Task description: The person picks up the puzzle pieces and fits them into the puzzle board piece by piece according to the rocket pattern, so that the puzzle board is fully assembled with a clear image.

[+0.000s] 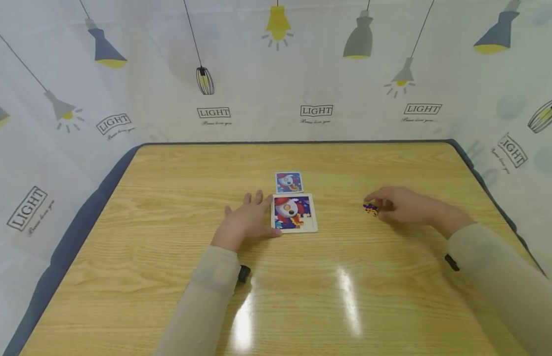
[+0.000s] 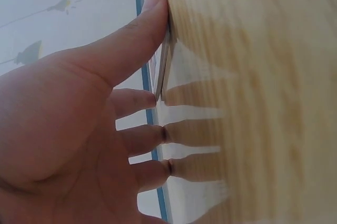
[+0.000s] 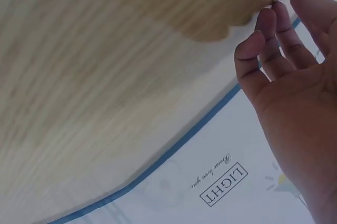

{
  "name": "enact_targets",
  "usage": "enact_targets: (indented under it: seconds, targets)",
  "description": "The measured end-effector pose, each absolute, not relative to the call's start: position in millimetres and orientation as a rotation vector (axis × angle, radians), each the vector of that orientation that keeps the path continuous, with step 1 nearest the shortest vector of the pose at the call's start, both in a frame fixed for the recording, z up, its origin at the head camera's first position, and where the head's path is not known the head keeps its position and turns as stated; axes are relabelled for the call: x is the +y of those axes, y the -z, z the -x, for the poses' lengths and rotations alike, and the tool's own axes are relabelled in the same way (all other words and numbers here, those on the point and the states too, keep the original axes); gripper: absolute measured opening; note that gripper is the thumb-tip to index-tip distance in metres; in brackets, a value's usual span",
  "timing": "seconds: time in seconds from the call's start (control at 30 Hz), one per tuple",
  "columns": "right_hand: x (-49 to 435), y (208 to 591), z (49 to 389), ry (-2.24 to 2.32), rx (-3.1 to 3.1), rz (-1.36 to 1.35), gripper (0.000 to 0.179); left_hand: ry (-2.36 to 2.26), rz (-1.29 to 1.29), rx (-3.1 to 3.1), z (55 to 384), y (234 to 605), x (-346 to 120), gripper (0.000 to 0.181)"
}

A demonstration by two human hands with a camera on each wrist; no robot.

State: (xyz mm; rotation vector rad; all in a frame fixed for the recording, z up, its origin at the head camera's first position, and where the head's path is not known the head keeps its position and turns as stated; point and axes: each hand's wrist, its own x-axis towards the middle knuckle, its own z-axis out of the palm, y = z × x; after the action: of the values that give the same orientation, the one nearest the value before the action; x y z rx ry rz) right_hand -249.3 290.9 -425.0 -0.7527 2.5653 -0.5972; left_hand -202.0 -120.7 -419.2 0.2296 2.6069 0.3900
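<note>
A square jigsaw puzzle [image 1: 288, 210] in a white frame lies on the wooden table, showing a rocket-like picture; a pale gap shows at its lower right. My left hand [image 1: 246, 223] rests at its left side, fingers spread and fairly straight, the thumb [image 2: 134, 39] on the frame's near edge. Farther right, my right hand [image 1: 402, 206] pinches a small purple and yellow puzzle piece [image 1: 370, 209] between thumb and fingertips, close over the table. In the right wrist view the fingers partly hide that piece.
Touching or just behind the puzzle's far edge lies a small picture card [image 1: 289, 182] with a similar design. The table [image 1: 191, 173] has a dark blue border [image 1: 98, 195] and meets a white cloth [image 1: 258, 64] printed with lamps.
</note>
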Motion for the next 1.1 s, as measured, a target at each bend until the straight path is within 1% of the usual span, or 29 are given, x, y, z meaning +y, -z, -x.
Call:
enact_targets:
  seconds: [0.27,0.53,0.63,0.77,0.93,1.1]
  targets:
    - [276.2,427.4,245.8,0.564,2.574,0.814,0.037,-0.409,-0.225,2.609,202.0,421.6,-122.3,0.107]
    - [271.8,424.3,244.9,0.611,2.559,0.746,0.040,-0.407,-0.228,2.606,202.9,423.1,-123.7,0.107]
    - [266.2,422.5,245.2,0.626,2.564,0.742,0.036,-0.402,-0.230,2.604,203.1,422.8,-123.4,0.107]
    - [248.9,415.1,244.0,0.663,2.576,0.784,0.030,-0.399,-0.229,2.603,202.9,423.3,-122.9,0.107]
    - [219.5,404.4,241.8,0.663,2.602,0.838,0.032,-0.403,-0.222,2.603,203.6,424.1,-123.4,0.107]
    - [192.4,404.3,242.9,0.662,2.593,0.871,0.034,-0.397,-0.226,2.604,204.5,425.0,-123.5,0.107]
